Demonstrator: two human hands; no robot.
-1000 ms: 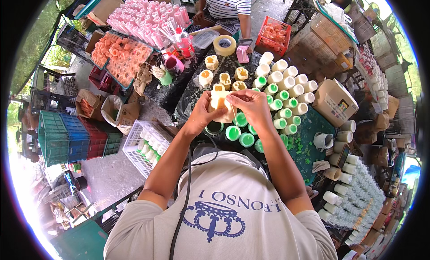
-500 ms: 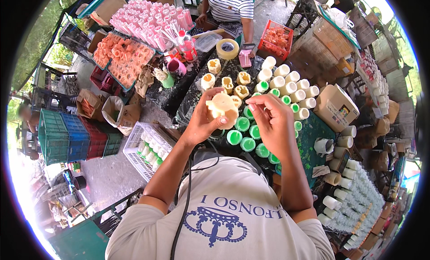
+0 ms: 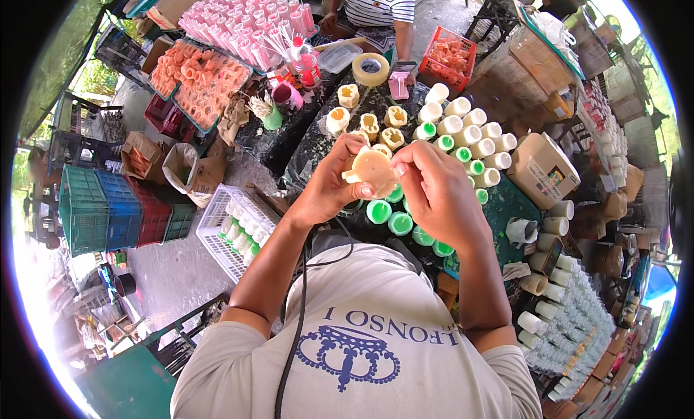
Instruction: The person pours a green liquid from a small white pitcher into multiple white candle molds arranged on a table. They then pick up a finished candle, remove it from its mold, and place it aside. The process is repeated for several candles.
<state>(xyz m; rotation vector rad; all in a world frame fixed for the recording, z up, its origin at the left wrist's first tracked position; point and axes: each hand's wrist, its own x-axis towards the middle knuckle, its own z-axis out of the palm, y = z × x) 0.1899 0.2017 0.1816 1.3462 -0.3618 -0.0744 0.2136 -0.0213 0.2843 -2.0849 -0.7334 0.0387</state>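
A cream, waxy-looking piece with a round flat face and knobs on its side (image 3: 372, 167) is gripped in my left hand (image 3: 325, 186), the thumb along its lower edge. Against the right edge of that piece, the fingers of my right hand (image 3: 442, 195) are pinched together; what is between them, if anything, is too small to make out. Just beyond my hands stand several scalloped cream cups with orange-yellow insides (image 3: 337, 121). Below and right of them are white cups filled with green (image 3: 400, 222), partly covered by my right hand.
White cylinders (image 3: 468, 135) lie in rows at the right, near a cardboard box (image 3: 546, 175). A tape roll (image 3: 370, 70) and a pink object (image 3: 398, 85) sit farther back. A white crate (image 3: 217, 235) stands left. Across the table is a person in a striped shirt (image 3: 376, 6).
The cream piece has turned in my left hand, so its smooth round face shows more. My right hand has moved left, up against the piece.
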